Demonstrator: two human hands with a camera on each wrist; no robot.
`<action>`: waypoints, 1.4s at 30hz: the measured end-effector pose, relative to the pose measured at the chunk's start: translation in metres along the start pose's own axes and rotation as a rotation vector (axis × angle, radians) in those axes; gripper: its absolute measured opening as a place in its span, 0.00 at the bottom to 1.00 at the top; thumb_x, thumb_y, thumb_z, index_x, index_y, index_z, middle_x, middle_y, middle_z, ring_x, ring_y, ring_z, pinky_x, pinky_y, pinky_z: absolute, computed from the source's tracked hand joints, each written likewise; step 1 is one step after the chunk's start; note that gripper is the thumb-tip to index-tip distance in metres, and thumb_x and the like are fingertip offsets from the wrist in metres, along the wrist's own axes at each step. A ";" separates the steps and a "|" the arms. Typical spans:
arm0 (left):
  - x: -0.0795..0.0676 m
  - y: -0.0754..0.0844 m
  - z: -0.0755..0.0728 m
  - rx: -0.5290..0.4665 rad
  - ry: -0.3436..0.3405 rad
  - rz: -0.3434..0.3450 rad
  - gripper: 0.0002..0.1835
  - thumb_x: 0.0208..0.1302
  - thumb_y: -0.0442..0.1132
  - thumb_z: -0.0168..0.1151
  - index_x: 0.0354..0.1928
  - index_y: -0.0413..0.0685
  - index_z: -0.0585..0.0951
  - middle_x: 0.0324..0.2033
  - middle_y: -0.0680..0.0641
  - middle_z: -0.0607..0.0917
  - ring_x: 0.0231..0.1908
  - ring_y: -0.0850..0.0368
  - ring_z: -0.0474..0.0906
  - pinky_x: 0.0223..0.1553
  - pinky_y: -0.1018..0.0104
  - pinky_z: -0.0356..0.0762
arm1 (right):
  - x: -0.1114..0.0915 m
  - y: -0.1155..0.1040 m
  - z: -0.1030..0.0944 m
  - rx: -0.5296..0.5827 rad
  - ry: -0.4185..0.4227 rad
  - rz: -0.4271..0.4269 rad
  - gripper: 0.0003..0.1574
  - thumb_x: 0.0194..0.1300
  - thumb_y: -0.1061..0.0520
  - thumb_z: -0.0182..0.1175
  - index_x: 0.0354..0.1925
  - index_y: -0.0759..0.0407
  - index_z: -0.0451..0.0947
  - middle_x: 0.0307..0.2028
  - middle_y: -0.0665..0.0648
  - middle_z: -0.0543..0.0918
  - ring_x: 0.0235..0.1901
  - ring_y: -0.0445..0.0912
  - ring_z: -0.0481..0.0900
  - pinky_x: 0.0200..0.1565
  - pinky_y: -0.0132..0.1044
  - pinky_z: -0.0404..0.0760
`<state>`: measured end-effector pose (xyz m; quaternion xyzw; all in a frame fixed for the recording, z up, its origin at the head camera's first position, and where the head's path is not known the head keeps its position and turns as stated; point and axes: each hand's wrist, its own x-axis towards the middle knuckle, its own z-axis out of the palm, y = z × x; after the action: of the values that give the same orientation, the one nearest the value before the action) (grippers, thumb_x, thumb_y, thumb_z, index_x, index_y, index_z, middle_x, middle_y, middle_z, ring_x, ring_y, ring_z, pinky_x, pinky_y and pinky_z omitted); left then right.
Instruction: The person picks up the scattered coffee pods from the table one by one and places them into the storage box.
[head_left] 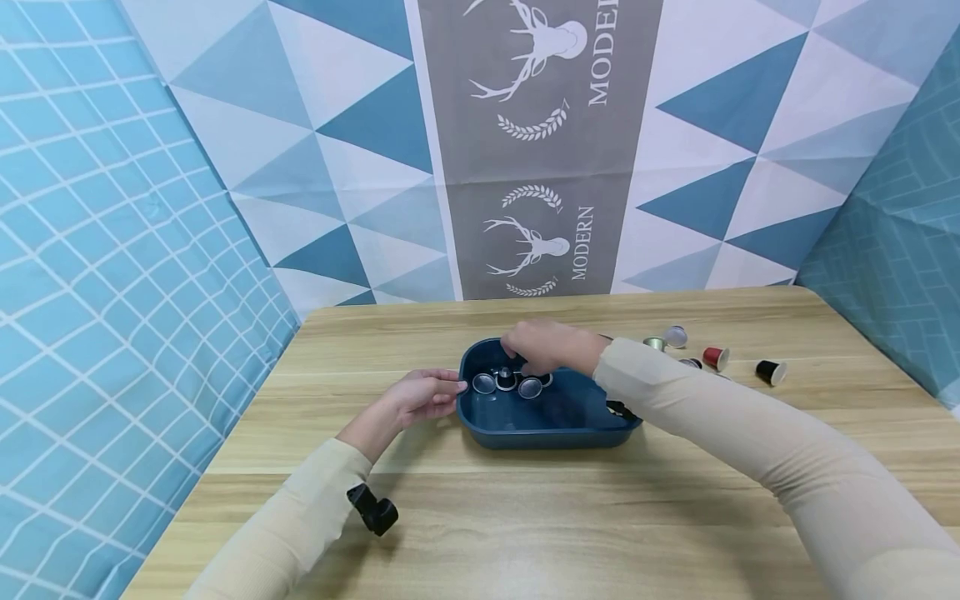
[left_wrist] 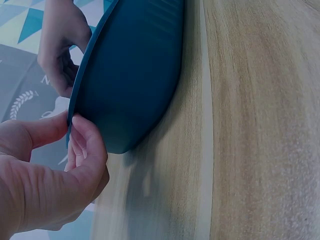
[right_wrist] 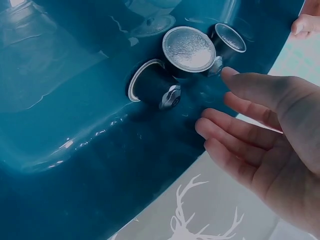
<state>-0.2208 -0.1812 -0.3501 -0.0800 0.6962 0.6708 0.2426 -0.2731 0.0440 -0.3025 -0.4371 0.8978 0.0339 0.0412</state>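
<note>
**Capsules [head_left: 530, 388] grouped at one end of blue tray [head_left: 547, 439]; left hand [head_left: 427, 393] on rim, right hand [head_left: 546, 346] holding nothing**

Capsules: inside the tray, clustered towards its left end. At least three show close up: one with its silvery lid [right_wrist: 189, 49] facing up, a dark tipped capsule [right_wrist: 156, 87] with its narrow end outward, and a third just beside. Exact count uncertain; the right hand covers part of the group.

Right hand: over the tray, thumb and fingers spread apart, nothing between them, fingertips near the capsules. Contact cannot be told.

Left hand: pinches the tray rim between thumb and fingers.

Beyond the tray's right end, loose on the worktop [head_left: 525, 517]: a red capsule [head_left: 716, 358], a black capsule [head_left: 770, 372], a pale capsule [head_left: 676, 337] and others partly behind the right sleeve [head_left: 697, 400].

Risks (judgement): round sides could let capsules roll if the fingers nudge them or the rim is pulled. The forearm, crossing low, might brush the loose ones.

Writing: "MODERN" reads sideways on the grey panel [head_left: 536, 158], beside stag heads and leaf sprigs; the upper copy is cut off. The mark on the dark tipped capsule is too small to read; no brand legible.
</note>
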 end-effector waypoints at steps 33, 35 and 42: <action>0.000 -0.003 -0.001 0.009 -0.013 0.018 0.16 0.67 0.32 0.55 0.54 0.36 0.68 0.16 0.57 0.66 0.19 0.67 0.62 0.34 0.74 0.76 | -0.051 0.023 -0.010 0.110 -0.016 0.025 0.18 0.58 0.58 0.67 0.45 0.62 0.77 0.41 0.59 0.83 0.40 0.48 0.78 0.47 0.44 0.80; 0.000 -0.003 -0.001 0.002 -0.020 0.018 0.16 0.68 0.32 0.55 0.54 0.36 0.68 0.16 0.57 0.66 0.19 0.67 0.61 0.34 0.74 0.75 | -0.055 0.025 -0.011 0.124 -0.018 0.038 0.19 0.58 0.58 0.67 0.47 0.63 0.77 0.43 0.60 0.82 0.41 0.49 0.78 0.48 0.45 0.80; 0.001 -0.002 -0.002 -0.013 -0.028 0.015 0.17 0.68 0.32 0.55 0.56 0.35 0.67 0.16 0.56 0.65 0.19 0.66 0.60 0.33 0.74 0.75 | -0.073 0.031 -0.014 0.153 0.002 0.074 0.19 0.60 0.58 0.66 0.48 0.62 0.77 0.45 0.61 0.82 0.45 0.53 0.78 0.49 0.47 0.80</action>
<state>-0.2210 -0.1830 -0.3524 -0.0670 0.6889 0.6784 0.2466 -0.2531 0.1186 -0.2801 -0.3992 0.9134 -0.0338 0.0723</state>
